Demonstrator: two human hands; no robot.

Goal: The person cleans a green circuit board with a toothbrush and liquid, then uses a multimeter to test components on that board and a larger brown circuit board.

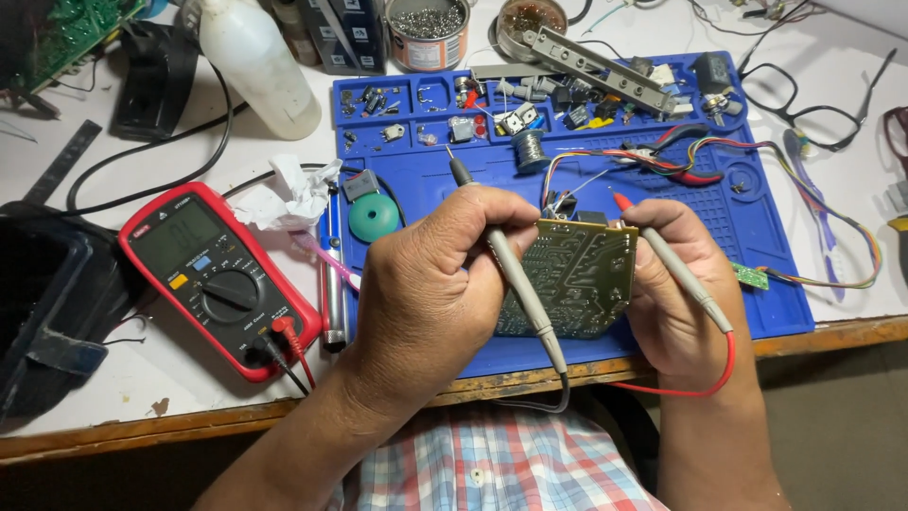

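- My left hand [430,284] is curled shut around a thin grey probe [515,274]. The probe runs through my fingers, with its metal tip sticking up past my thumb and its grey wire hanging down below.
- My right hand [676,284] is pinching a second probe with a red tip [676,270]. Its red wire [695,386] loops down under my wrist.
- Between my two hands I hold a green circuit board [582,274]. Both hands touch it, one on each side. I see the side with the thin lines on it.
- The board is up in the air, over the front edge of a blue mat [757,237].
- The blue mat lies on the white counter [123,397]. Its top row has small boxes full of tiny parts.
- A bunch of coloured wires [662,156] runs from the board across the mat and off to the right.
- A red and black meter [219,279] lies on the counter to the left of my left hand. Its big dial is in the middle, and a red plug and a black plug sit in its bottom end.
- A crumpled white tissue [288,194] sits just above the meter.
- A white plastic bottle [255,61] stands at the back.
- A pair of black glasses [804,104] lies on the right.
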